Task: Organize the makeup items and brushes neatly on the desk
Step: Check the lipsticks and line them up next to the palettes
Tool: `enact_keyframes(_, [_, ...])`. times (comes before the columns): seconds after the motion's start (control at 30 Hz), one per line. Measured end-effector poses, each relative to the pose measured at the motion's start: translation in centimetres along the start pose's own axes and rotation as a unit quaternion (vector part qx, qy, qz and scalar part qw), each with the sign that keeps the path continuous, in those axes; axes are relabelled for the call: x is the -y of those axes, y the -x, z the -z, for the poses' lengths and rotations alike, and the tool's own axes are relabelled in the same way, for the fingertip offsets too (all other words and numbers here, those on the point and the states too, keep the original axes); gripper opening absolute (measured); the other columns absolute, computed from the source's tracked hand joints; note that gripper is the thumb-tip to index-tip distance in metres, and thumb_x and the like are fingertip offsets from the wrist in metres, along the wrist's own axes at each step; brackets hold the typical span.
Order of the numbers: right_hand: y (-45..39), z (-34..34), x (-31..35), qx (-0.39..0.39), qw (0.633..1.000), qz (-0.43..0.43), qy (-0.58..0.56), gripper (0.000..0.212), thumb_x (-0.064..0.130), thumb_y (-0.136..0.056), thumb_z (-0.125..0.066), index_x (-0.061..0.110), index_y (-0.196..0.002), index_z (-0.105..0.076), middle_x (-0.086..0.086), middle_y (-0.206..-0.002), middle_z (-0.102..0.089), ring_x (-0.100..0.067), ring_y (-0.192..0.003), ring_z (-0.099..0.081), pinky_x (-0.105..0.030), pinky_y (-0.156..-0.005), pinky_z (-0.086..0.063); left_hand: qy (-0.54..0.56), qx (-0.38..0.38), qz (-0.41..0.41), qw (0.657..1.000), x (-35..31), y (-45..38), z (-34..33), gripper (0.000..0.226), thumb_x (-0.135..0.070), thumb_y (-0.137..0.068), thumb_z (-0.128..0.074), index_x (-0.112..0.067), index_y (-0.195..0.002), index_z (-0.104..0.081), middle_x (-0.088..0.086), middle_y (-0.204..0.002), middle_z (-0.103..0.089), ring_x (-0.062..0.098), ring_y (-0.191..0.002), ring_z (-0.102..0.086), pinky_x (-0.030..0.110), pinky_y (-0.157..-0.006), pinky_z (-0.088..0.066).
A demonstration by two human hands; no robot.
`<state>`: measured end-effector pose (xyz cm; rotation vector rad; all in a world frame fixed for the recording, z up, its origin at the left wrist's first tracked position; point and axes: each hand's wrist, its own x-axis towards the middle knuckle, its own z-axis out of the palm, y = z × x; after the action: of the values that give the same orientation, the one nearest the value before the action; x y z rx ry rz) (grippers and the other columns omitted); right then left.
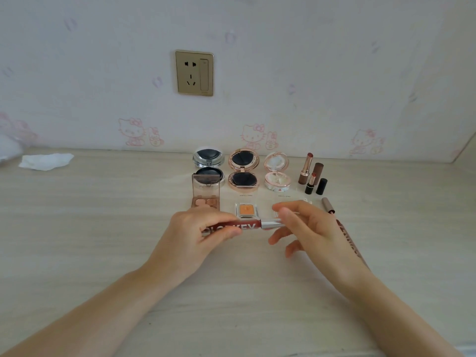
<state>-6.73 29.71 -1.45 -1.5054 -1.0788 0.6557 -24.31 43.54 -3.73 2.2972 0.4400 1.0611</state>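
My left hand grips the dark red body of a lip gloss tube held level above the desk. My right hand pinches its silver cap end. Behind the hands stand three open compacts: a silver one, a rose-gold one and a white floral one. An open brown eyeshadow palette and a small orange pan lie just beyond my fingers. Two uncapped lipsticks stand at the right with their caps. A brown pencil lies partly under my right hand.
A crumpled white tissue lies at the far left of the pale wood desk. The wall with a gold socket plate rises directly behind the items. A side wall closes the desk at the far right.
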Motion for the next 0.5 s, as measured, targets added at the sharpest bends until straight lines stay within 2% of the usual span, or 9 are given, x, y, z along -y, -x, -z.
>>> enact_keyframes(0.07, [-0.08,-0.09,0.10,0.017,1.000,-0.014,0.008,0.041,0.045,-0.089,-0.048,0.009,-0.094,-0.068,-0.007,-0.074,-0.073,-0.020,-0.065,-0.069,-0.028,-0.053,-0.052,-0.005,0.003,-0.005,1.000,-0.14,0.08,-0.10,0.015,-0.035,-0.078,-0.069,-0.030,-0.091,-0.075,-0.025,-0.080,-0.066,-0.001,-0.074,-0.061,0.008,-0.066,-0.039])
enact_keyframes(0.17, [-0.15,-0.06,0.02,0.012,0.999,0.006,0.053,0.031,0.030,-0.095,-0.051,0.008,-0.082,-0.067,-0.006,-0.065,-0.071,-0.013,-0.053,-0.062,-0.029,-0.054,-0.052,-0.002,0.008,0.000,1.000,-0.20,0.09,-0.13,0.016,-0.035,-0.078,-0.069,-0.029,-0.091,-0.075,-0.025,-0.079,-0.065,-0.001,-0.074,-0.060,0.008,-0.067,-0.039])
enact_keyframes(0.27, [-0.10,0.08,-0.18,-0.006,0.997,0.052,0.062,0.015,0.013,-0.094,-0.055,0.016,-0.089,-0.068,-0.001,-0.072,-0.071,-0.007,-0.060,-0.063,-0.024,-0.057,-0.053,-0.004,0.006,0.000,1.000,-0.19,0.02,0.06,0.016,-0.036,-0.079,-0.068,-0.029,-0.091,-0.075,-0.023,-0.080,-0.067,0.001,-0.076,-0.062,0.012,-0.068,-0.042])
enact_keyframes(0.37, [-0.07,0.19,-0.41,-0.008,0.996,0.060,0.066,0.023,0.007,-0.091,-0.058,0.028,-0.097,-0.066,0.006,-0.087,-0.070,-0.010,-0.077,-0.066,-0.027,-0.063,-0.054,-0.002,-0.001,0.001,1.000,-0.13,-0.01,0.18,0.016,-0.037,-0.079,-0.068,-0.031,-0.092,-0.075,-0.020,-0.079,-0.068,0.004,-0.075,-0.063,0.018,-0.067,-0.045])
enact_keyframes(0.43, [-0.13,0.26,-0.65,0.002,0.994,0.068,0.085,0.024,0.019,-0.090,-0.061,0.034,-0.108,-0.063,0.015,-0.101,-0.068,-0.008,-0.091,-0.065,-0.024,-0.068,-0.055,0.007,-0.002,0.007,1.000,-0.02,0.01,0.18,0.016,-0.038,-0.079,-0.068,-0.033,-0.092,-0.075,-0.017,-0.077,-0.068,0.008,-0.075,-0.063,0.024,-0.067,-0.047])
enact_keyframes(0.5, [-0.12,0.16,-0.61,0.008,0.994,0.063,0.086,0.033,0.045,-0.086,-0.058,0.036,-0.118,-0.059,0.019,-0.109,-0.067,-0.008,-0.095,-0.065,-0.024,-0.067,-0.055,0.009,-0.001,0.007,1.000,0.06,0.02,0.16,0.016,-0.039,-0.079,-0.067,-0.033,-0.092,-0.074,-0.016,-0.077,-0.068,0.009,-0.075,-0.063,0.027,-0.067,-0.047])
